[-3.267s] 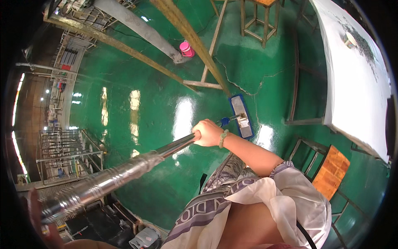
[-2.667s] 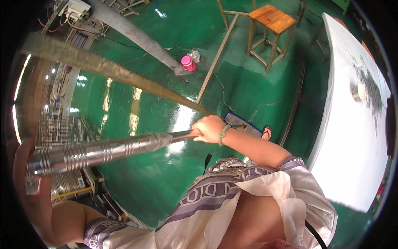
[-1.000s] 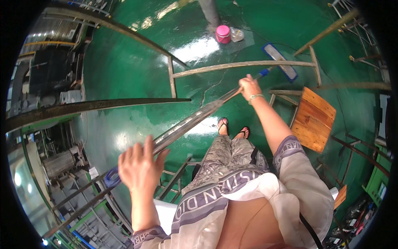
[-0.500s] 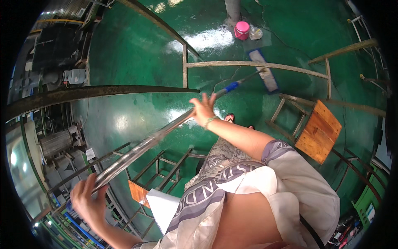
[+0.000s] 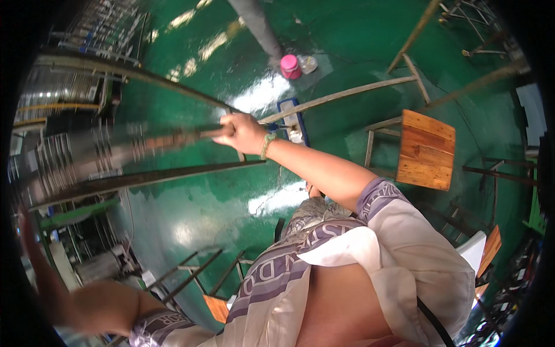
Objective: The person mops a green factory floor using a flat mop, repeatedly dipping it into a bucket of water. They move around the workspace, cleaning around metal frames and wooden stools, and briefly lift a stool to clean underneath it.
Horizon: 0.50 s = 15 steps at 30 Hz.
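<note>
My right hand [image 5: 240, 134] is closed round the pole [image 5: 179, 139] of a flat mop, ahead of me. The pole runs left from it, streaked by motion. Beyond this hand, the mop head [image 5: 297, 136], a pale pad with a blue rim, lies on the green floor, partly covered by a frame's rail. My left hand [image 5: 43, 274] is at the far left, near the pole's blurred outer end. Its fingers are too smeared and dark to read.
Metal frames with long rails [image 5: 347, 95] stand around me above the floor. A wooden-topped stool [image 5: 426, 150] is to the right. Farther ahead, a pink bucket [image 5: 290, 67] and a clear bag [image 5: 309, 63] sit by a grey post [image 5: 257, 29]. Racks line the left.
My right hand has gone from spread fingers to a grip on the pole. My left hand has swung outward and left. The mop head appears farther left; the whole view has turned.
</note>
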Each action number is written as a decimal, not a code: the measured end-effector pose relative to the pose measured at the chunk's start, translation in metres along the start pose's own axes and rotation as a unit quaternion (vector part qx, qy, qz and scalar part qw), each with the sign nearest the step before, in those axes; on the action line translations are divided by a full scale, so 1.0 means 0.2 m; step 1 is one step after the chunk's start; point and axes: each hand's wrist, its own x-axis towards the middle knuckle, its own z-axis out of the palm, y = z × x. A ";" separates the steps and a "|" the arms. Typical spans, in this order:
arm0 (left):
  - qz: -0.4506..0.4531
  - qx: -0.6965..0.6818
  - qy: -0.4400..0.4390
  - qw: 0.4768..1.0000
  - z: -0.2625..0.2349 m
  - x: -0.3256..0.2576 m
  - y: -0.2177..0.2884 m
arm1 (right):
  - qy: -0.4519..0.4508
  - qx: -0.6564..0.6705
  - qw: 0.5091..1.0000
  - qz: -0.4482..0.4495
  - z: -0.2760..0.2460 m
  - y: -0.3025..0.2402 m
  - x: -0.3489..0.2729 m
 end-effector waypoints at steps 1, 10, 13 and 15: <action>-0.039 -0.108 0.087 0.990 0.21 0.06 0.03 | 0.042 0.029 0.998 0.026 -0.14 0.00 0.03; -0.239 -0.652 0.185 0.695 0.83 0.41 0.99 | -0.034 -0.054 0.980 -0.186 -0.70 0.03 -0.28; -0.264 -0.595 0.203 0.732 0.62 0.20 0.91 | -0.249 -0.311 0.917 0.017 -1.16 0.31 -0.63; -0.215 -0.616 0.235 0.720 0.46 0.05 0.86 | -0.377 -0.460 0.781 0.191 -1.44 0.65 -0.97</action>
